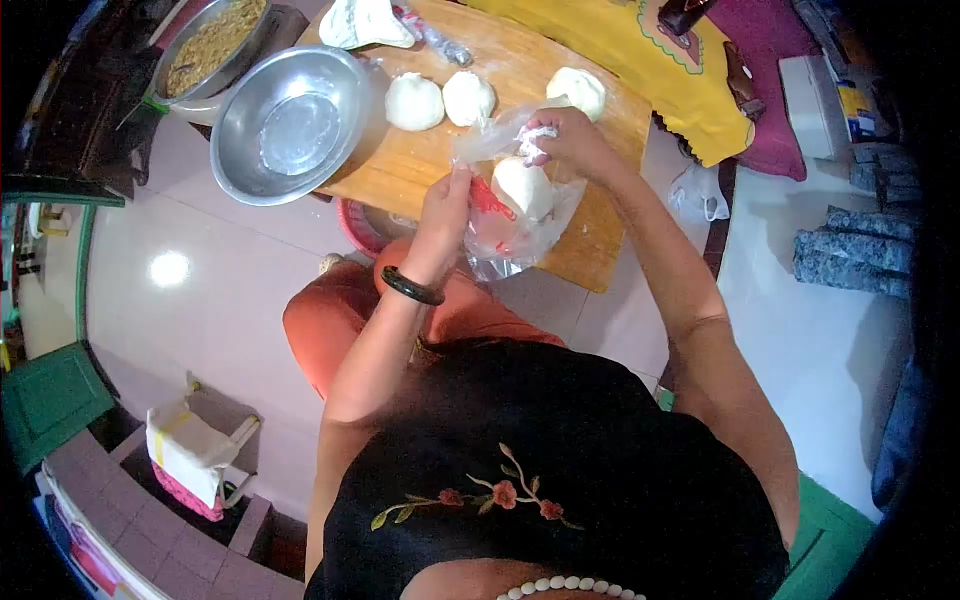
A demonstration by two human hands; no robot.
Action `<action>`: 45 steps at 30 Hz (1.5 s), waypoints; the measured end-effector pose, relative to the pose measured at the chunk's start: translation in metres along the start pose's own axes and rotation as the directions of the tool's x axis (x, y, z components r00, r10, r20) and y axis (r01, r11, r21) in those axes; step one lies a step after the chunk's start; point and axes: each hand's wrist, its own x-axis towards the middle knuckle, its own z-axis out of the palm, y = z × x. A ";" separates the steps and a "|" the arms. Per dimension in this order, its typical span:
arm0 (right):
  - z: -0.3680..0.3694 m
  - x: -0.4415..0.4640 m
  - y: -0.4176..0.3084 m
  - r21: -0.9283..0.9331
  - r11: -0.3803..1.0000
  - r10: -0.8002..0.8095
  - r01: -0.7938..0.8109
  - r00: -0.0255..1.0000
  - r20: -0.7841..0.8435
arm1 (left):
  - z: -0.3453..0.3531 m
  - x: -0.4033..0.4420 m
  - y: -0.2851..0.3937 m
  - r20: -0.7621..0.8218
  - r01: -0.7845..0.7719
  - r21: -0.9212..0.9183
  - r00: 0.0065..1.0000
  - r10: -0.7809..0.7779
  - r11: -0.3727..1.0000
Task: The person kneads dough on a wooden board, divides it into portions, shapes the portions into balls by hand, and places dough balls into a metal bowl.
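A clear plastic bag with red print (490, 235) hangs over the near edge of the wooden board (590, 240). Inside or behind its film shows a white dough ball (522, 188). My left hand (447, 212) is closed on the bag's left edge. Above the ball, my right hand (572, 145) is closed on the bag's upper right side; a crumpled white bit shows at its fingers, and I cannot tell whether it is film or dough. Farther back on the board lie two dough balls side by side (414, 101) (468, 98) and another dough ball (577, 93) beyond my right hand.
A large metal basin (290, 125) overhangs the board's left side. Behind it stands a bowl of brownish filling (215, 45). A white cloth (365, 22) lies at the board's back. A red-rimmed tub (358, 228) sits below the board, and a yellow cloth (610, 40) lies behind it.
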 end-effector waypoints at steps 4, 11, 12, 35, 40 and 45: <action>0.026 -0.014 0.025 -0.148 0.977 -0.152 0.153 0.988 0.020 | 0.008 -0.008 -0.018 -0.032 -0.061 0.039 0.998 0.062 0.997; 0.027 -0.017 0.081 -0.228 0.949 -0.239 0.217 0.968 -0.075 | 0.023 -0.029 -0.019 -0.022 -0.059 0.050 0.998 0.060 0.997; 0.023 -0.024 0.082 0.044 0.971 -0.230 0.237 0.966 -0.116 | 0.027 -0.034 -0.013 -0.023 -0.058 0.011 0.998 0.058 0.998; 0.064 -0.037 0.090 -0.625 0.723 -0.512 0.296 0.836 -0.196 | 0.033 -0.045 0.007 -0.173 -0.054 0.056 0.983 0.063 0.997; 0.079 -0.054 0.057 -0.825 0.566 -0.292 0.007 0.937 -0.193 | 0.025 -0.030 0.002 -0.133 -0.033 0.094 0.990 0.046 0.995; 0.064 -0.049 0.035 -0.788 0.614 -0.143 -0.053 0.974 -0.177 | 0.024 -0.028 -0.003 -0.105 -0.058 0.012 0.993 0.058 0.998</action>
